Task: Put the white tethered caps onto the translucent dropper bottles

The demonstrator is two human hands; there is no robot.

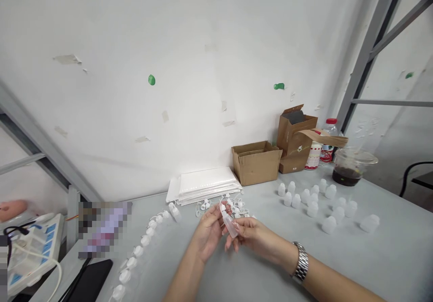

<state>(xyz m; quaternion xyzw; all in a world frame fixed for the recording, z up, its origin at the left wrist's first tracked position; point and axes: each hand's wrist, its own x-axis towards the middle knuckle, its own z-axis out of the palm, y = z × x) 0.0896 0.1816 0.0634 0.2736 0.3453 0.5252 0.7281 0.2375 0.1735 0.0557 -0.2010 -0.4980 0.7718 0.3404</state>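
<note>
Both of my hands meet over the grey table (pixel 372 257) and hold one small clear plastic bottle (pixel 230 223). My right hand (pixel 252 234), with a metal watch on the wrist, grips the bottle's body. My left hand (pixel 209 232) pinches the white cap end at the top of the bottle. A curved row of white caps (pixel 142 243) lies to the left of my hands. Just beyond my fingers sits a small heap of loose caps (pixel 233 205).
Several capped white bottles (pixel 314 203) stand at the right. Behind are a stack of white bags (pixel 204 185), two cardboard boxes (pixel 256 162), a red-capped drink bottle (pixel 329 139) and a glass bowl with dark liquid (pixel 350 167). A black phone (pixel 91 279) lies at the near left.
</note>
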